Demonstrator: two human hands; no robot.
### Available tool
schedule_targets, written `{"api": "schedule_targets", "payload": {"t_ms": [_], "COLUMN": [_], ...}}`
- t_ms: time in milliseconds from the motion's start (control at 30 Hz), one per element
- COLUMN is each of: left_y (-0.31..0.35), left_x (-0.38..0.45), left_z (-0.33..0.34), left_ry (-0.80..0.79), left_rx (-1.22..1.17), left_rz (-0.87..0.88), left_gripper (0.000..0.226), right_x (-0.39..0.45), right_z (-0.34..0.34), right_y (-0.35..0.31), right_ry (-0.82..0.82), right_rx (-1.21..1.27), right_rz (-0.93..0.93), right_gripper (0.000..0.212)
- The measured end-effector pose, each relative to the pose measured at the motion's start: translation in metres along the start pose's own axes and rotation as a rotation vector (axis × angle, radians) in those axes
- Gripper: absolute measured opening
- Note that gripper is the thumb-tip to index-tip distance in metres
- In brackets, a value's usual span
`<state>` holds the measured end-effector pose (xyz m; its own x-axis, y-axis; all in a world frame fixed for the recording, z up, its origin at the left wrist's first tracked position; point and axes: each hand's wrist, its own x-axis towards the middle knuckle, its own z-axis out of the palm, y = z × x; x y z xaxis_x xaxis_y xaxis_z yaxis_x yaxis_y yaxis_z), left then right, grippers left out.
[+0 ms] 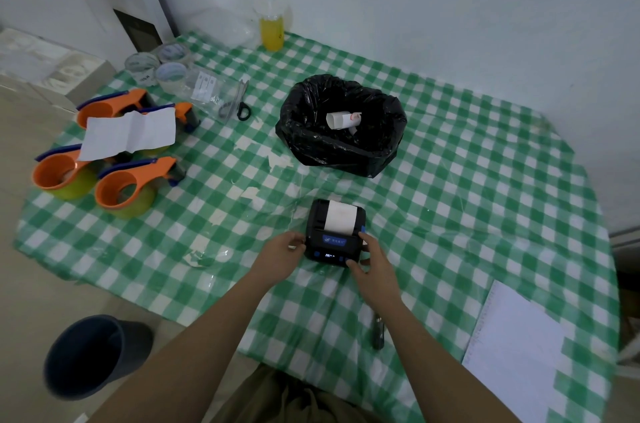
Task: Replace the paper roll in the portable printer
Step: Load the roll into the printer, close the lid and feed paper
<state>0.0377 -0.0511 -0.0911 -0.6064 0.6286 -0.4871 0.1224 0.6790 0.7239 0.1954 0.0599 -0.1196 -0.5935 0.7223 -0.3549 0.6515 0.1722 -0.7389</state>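
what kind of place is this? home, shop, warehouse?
Probably a small packing or shipping workstation, maybe home-run. Clues: orange tape dispensers and spare tape rolls on a checked tablecloth, and a portable printer held between the left hand and right hand.

Printer point(335, 234): matt black plastic casing, gripped at both sides; glossy blue label panel on the front. Paper strip point(341, 217) out of its top: white, smooth, matt. Tablecloth point(450, 214) under the grip: thin green-and-white checked plastic film, shiny, wrinkled. Bin liner point(341, 126) beyond the grip: black plastic, glossy, crumpled. Tape dispensers point(135, 180) left of the grip: smooth orange plastic. Notepad point(516, 350) right of the grip: white matt paper.
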Motion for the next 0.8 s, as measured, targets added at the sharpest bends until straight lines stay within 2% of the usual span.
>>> {"api": "schedule_targets", "payload": {"t_ms": [800], "left_y": [0.0012], "left_x": [0.0023], "left_z": [-0.0006], "left_ry": [-0.004], "left_rx": [-0.049], "left_rz": [-0.014], "left_gripper": [0.039], "right_x": [-0.0013], "right_z": [0.0012], "right_y": [-0.0005], "right_ry": [-0.001], "right_rx": [-0.006], "right_rz": [0.012], "right_gripper": [0.059]}}
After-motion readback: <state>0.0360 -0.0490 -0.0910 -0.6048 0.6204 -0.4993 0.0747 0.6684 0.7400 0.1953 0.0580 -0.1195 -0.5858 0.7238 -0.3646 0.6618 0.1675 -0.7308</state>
